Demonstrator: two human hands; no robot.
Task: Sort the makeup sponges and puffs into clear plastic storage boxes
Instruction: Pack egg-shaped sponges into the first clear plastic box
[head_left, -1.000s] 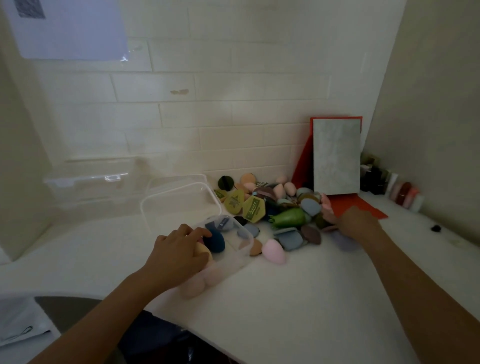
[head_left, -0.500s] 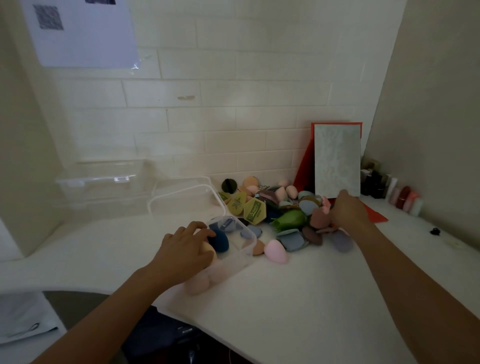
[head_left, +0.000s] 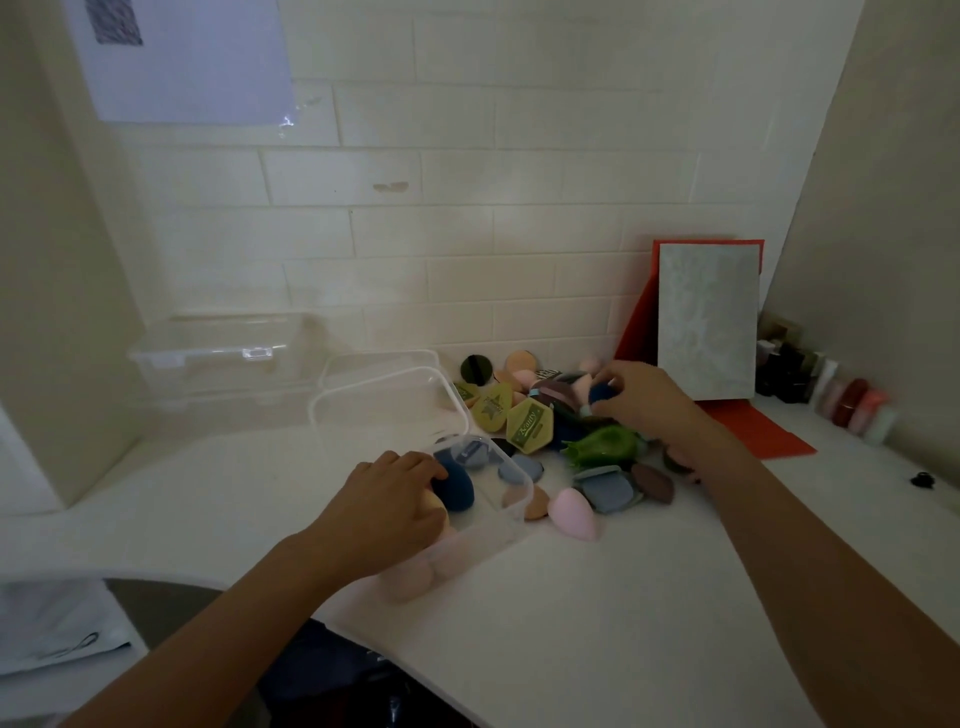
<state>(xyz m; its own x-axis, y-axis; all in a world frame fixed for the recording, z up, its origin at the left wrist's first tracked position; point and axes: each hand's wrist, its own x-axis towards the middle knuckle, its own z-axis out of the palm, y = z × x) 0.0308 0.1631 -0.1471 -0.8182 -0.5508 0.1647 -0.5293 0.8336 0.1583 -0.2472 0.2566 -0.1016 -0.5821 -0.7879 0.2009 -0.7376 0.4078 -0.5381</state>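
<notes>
Large clear box back left at the wall. Left hand: fingers curled over a pale yellow sponge inside the small clear box, which also holds 1 navy sponge plus pink ones. Right of it is the pile of mixed sponges and puffs. A green hex pack there reads "Beauty". Right hand pinches a dark blue sponge atop the pile.

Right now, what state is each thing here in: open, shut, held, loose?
Small clear box: open, partly filled with sponges.
Middle clear box: open, looks empty.
Back clear box: lid on.
Left hand: resting on the small box's sponges.
Right hand: pinching a navy sponge.
Sponge pile: loose on the counter.
</notes>
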